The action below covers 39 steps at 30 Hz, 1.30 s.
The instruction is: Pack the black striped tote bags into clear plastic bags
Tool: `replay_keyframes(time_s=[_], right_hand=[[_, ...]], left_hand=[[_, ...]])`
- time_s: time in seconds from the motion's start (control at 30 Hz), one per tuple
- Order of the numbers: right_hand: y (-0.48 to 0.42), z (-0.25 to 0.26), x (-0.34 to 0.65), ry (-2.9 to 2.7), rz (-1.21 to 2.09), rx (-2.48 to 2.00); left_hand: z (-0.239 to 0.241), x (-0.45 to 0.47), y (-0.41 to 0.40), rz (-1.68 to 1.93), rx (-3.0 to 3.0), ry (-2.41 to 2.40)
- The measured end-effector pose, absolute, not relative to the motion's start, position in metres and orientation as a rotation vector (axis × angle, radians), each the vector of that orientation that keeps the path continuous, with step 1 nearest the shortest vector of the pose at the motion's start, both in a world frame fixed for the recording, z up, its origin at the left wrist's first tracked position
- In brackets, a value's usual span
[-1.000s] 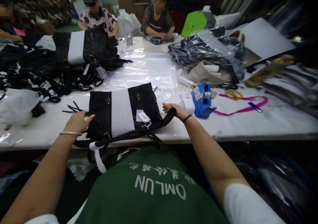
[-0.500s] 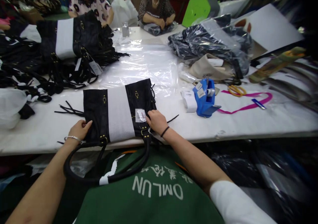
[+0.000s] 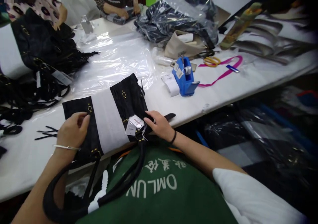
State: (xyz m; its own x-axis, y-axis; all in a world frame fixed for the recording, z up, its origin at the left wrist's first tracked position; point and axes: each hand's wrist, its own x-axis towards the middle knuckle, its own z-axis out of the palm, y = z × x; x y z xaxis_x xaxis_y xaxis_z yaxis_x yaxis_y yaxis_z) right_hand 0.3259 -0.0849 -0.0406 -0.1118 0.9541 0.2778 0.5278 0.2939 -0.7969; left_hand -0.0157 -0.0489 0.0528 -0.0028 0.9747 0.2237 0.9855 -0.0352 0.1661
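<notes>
A black handbag (image 3: 131,98) with a pale grey wrap (image 3: 109,118) round its middle lies at the table's front edge. Its dark handles (image 3: 134,171) hang toward me over my green apron (image 3: 159,191). My left hand (image 3: 72,131) is over the bag's left side, fingers curled and thumb close to them; whatever is between them is hidden. At the right edge, my right hand (image 3: 159,124) grips the bag's side beside white paper tags (image 3: 135,123). Black tassels (image 3: 47,133) stick out at the left.
A blue tape dispenser (image 3: 185,76), yellow-handled scissors (image 3: 212,62) and a magenta ribbon (image 3: 239,60) lie to the right. Clear plastic bags (image 3: 119,57) are spread behind the handbag. More black bags (image 3: 47,42) are piled at left. Two people sit across the table.
My view has turned rightward and tilted. My left hand has risen from the bag's left edge to above its front. The right hand has shifted slightly off the tags, which are turned differently.
</notes>
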Motion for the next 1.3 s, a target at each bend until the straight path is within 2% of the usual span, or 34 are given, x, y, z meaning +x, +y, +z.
replay_keyframes(time_s=[0.07,0.13,0.2,0.27,0.4,0.53,0.67,0.77,0.9,1.07,1.23,1.3], right_hand=[[-0.102,-0.041,0.316,-1.870,0.570,-1.247],[-0.115,-0.042,0.309,-1.995,0.515,-1.181],[-0.123,-0.043,0.308,-2.067,0.509,-1.140],[-0.126,-0.043,0.314,-2.046,0.572,-1.106],[-0.113,-0.027,0.348,-1.762,0.811,-1.140],[-0.056,-0.017,0.370,-1.700,0.826,-1.325],[0.009,-0.040,0.327,-1.922,0.813,-1.187],[0.029,-0.063,0.296,-1.941,1.016,-1.033],[0.020,-0.076,0.315,-1.785,1.178,-1.050],[-0.001,-0.078,0.335,-2.053,0.886,-1.107],[0.016,-0.067,0.335,-2.200,0.821,-1.070],[0.031,-0.060,0.336,-2.093,0.732,-1.213]], left_hand=[[0.060,0.046,-0.031,-0.488,-2.645,-2.098],[0.055,0.099,-0.010,-0.218,-3.066,-2.008],[0.042,0.135,0.008,0.144,-3.164,-1.944],[0.027,0.153,0.019,0.317,-3.065,-1.942],[0.009,0.148,0.015,0.164,-3.051,-2.294],[0.007,0.136,-0.001,-0.336,-3.056,-2.761],[0.004,0.140,-0.004,-0.782,-3.064,-2.632],[0.003,0.138,-0.001,-0.903,-3.035,-2.572],[0.005,0.122,-0.005,-0.801,-3.099,-2.620],[-0.005,0.120,-0.006,-0.657,-3.143,-2.580],[0.016,0.123,0.027,-0.110,-3.589,-2.073],[0.037,0.116,0.051,-0.125,-3.574,-1.920]])
